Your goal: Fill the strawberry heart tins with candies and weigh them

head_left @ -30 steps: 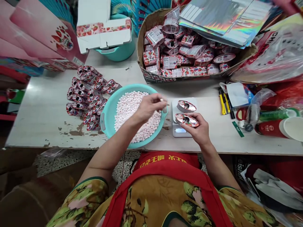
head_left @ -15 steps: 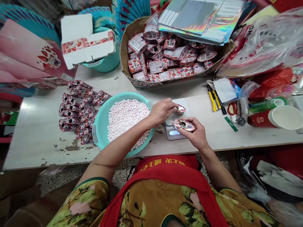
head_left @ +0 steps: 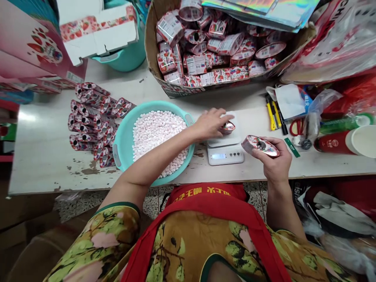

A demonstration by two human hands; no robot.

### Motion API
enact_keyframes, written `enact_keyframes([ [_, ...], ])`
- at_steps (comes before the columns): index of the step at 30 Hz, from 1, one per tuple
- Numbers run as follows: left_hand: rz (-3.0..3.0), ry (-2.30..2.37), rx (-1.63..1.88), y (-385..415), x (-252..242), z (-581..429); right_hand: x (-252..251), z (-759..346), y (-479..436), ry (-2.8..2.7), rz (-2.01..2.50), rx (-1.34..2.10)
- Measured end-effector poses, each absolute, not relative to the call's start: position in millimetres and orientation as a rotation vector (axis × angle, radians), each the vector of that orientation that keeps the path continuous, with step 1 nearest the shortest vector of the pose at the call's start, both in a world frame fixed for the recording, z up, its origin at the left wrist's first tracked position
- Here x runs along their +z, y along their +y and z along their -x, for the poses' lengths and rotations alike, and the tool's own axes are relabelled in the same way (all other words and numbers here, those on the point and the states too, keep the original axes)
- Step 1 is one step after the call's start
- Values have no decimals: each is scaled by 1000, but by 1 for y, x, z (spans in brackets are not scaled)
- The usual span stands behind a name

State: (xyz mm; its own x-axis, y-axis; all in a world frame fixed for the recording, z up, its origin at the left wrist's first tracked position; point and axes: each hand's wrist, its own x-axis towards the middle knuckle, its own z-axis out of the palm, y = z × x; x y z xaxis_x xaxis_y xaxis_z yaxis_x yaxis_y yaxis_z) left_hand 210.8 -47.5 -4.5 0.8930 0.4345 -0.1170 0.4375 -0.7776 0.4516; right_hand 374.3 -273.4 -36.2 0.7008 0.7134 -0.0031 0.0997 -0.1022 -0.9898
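Observation:
My left hand (head_left: 210, 124) reaches across the basin to the digital scale (head_left: 225, 157), its fingers spread and partly hiding a small oval candy container (head_left: 228, 127) on the weighing plate. Whether the fingertips touch that container I cannot tell. Right of the scale, my right hand (head_left: 277, 162) grips another oval candy container (head_left: 261, 146) by its sides, tilted, with the hole in its top facing me. Small white and pale pink candies (head_left: 155, 133) fill much of the turquoise basin (head_left: 122, 137) beneath my left forearm.
Several strawberry-print containers stand grouped (head_left: 94, 121) left of the basin. Behind lies a cardboard box (head_left: 182, 91) full of similar containers, with shiny sheets on top. Yellow cutters (head_left: 273, 113), red scissors (head_left: 296, 127) and a paper cup (head_left: 335, 143) lie to the right.
My left hand has opened its fingers from the container on the scale. My right hand has moved right with its container, uncovering the scale's display and buttons. The view has shifted slightly.

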Motion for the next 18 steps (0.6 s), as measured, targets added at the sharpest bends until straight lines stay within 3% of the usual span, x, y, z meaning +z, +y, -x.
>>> enact_keyframes([
  [3, -2552, 699, -30, -48, 3, -216, -39, -377, -253, -684, 1616, 581],
  [9, -2267, 1298, 771, 16, 72, -130, -62, -355, -187, -864, 1632, 703],
  [11, -2148, 1599, 888, 48, 83, -90, -71, -349, -172, -934, 1626, 728],
  [15, -2018, 1960, 800, 110, 61, -32, -63, -361, -159, -1090, 1647, 592],
  [18, -2002, 2063, 445, 141, 27, -11, -23, -382, -143, -1168, 1611, 355],
])
